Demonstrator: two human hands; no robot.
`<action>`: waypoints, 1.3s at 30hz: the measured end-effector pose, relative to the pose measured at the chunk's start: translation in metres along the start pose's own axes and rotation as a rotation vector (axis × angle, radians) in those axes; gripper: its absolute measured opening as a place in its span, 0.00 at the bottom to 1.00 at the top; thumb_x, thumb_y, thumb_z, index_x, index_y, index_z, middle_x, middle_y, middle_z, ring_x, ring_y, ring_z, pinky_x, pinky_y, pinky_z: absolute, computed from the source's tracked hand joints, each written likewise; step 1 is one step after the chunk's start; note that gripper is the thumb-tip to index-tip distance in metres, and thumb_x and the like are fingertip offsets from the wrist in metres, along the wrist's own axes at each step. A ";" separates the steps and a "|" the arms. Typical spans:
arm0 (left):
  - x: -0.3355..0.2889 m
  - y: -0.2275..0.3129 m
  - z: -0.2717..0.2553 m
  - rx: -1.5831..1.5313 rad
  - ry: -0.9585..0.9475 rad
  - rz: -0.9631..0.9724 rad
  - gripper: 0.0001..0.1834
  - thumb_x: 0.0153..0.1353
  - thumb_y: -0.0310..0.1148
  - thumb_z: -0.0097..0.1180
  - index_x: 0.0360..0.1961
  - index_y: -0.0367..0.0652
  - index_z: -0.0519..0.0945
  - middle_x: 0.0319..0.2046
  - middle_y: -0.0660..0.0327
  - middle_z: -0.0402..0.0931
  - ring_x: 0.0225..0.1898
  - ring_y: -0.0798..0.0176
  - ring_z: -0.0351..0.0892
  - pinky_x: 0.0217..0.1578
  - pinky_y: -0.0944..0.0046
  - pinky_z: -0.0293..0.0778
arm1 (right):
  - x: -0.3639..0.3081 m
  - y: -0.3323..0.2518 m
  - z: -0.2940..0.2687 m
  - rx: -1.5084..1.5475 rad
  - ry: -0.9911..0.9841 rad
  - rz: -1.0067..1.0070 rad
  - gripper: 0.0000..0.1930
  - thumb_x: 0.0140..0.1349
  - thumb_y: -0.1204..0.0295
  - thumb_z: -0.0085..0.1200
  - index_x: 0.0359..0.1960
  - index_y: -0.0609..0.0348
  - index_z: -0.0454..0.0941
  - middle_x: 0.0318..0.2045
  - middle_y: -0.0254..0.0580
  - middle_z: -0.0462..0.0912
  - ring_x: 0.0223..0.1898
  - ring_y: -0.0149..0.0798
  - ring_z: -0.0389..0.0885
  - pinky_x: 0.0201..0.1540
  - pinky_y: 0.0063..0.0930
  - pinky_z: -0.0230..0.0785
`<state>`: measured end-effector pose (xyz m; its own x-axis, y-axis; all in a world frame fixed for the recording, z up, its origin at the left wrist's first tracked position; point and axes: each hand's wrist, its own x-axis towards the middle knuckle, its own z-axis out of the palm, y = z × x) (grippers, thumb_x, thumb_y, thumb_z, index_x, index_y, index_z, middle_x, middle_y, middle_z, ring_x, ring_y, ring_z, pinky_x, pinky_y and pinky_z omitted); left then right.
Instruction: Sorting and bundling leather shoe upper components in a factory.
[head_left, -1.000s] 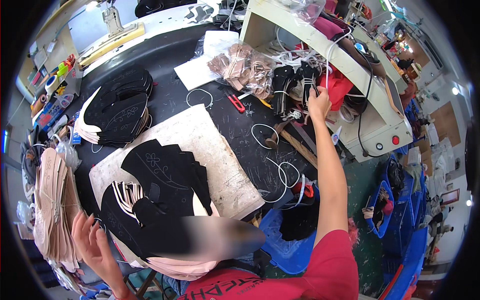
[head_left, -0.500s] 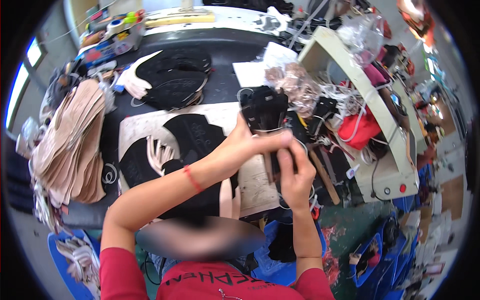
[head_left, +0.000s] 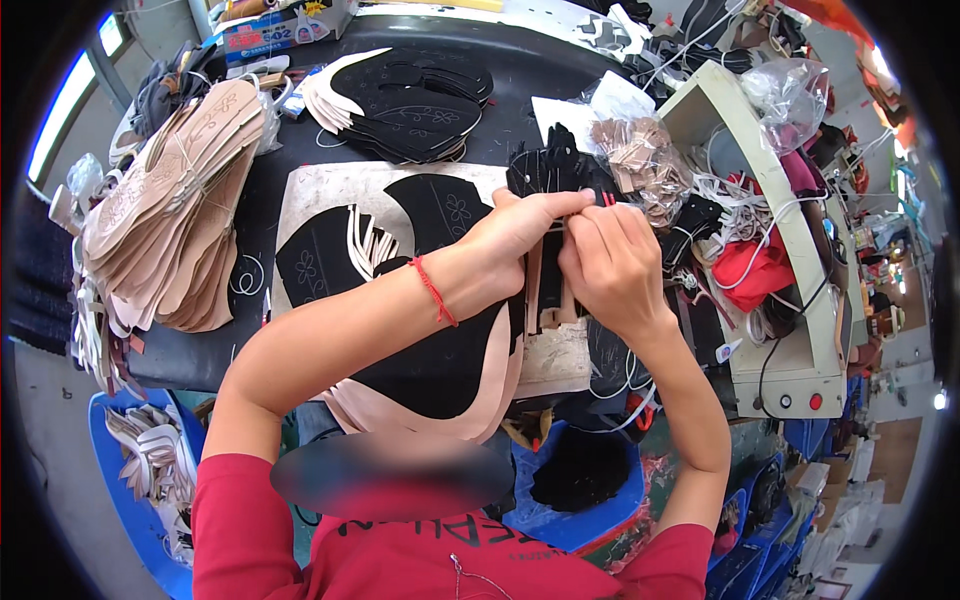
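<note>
My left hand (head_left: 515, 240) and my right hand (head_left: 608, 262) meet over the middle of the dark worktable (head_left: 300, 160). Both pinch a bundle of black cut shoe pieces (head_left: 555, 175) at its near end, fingertips almost touching. A red cord is tied round my left wrist (head_left: 433, 290). Under my forearms lie large black and beige shoe upper pieces (head_left: 440, 350) on a pale cutting board (head_left: 330, 185). What exactly sits between the fingertips is hidden.
A tall stack of beige insoles (head_left: 180, 200) stands at the left. Black embroidered pieces (head_left: 420, 100) lie at the back. A beige machine housing (head_left: 800, 330) with cables and red cloth (head_left: 755, 275) is at the right. Blue bins (head_left: 580, 490) stand below the table edge.
A second ago my right hand reached far to the machine and my left hung low at the left. Both hands have come together on the black bundle and stay on it now.
</note>
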<state>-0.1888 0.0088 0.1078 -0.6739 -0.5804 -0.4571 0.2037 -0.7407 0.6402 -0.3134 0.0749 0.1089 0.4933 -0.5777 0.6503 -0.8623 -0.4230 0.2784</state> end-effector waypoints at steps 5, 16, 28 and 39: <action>0.022 0.000 -0.012 0.036 -0.070 0.089 0.08 0.53 0.33 0.63 0.26 0.42 0.77 0.25 0.63 0.78 0.25 0.70 0.77 0.26 0.68 0.73 | 0.008 -0.033 -0.012 0.563 0.049 0.115 0.05 0.46 0.80 0.53 0.25 0.61 0.70 0.25 0.43 0.71 0.28 0.45 0.69 0.33 0.37 0.60; 0.046 0.052 -0.041 -0.292 -0.003 0.311 0.13 0.52 0.36 0.64 0.26 0.38 0.75 0.25 0.57 0.76 0.37 0.57 0.80 0.40 0.58 0.78 | -0.042 -0.062 -0.042 0.823 -0.197 0.889 0.13 0.65 0.64 0.51 0.26 0.61 0.73 0.11 0.44 0.68 0.13 0.30 0.69 0.18 0.30 0.60; 0.074 0.058 -0.029 -0.301 -0.002 0.405 0.11 0.54 0.36 0.60 0.29 0.39 0.74 0.29 0.53 0.78 0.32 0.56 0.80 0.37 0.55 0.80 | -0.065 -0.071 -0.043 0.771 0.032 0.212 0.10 0.64 0.66 0.52 0.27 0.57 0.76 0.16 0.28 0.68 0.18 0.28 0.69 0.26 0.26 0.64; 0.074 0.030 -0.020 -0.038 -0.100 0.318 0.13 0.52 0.34 0.62 0.33 0.36 0.77 0.30 0.58 0.78 0.36 0.58 0.80 0.43 0.60 0.78 | -0.085 -0.027 -0.003 1.083 0.218 1.352 0.09 0.63 0.66 0.54 0.32 0.60 0.75 0.20 0.34 0.75 0.17 0.28 0.73 0.21 0.25 0.66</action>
<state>-0.2182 -0.0627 0.0806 -0.6385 -0.7498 -0.1736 0.4404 -0.5409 0.7165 -0.3322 0.1377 0.0481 -0.5487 -0.8292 0.1063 -0.1145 -0.0514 -0.9921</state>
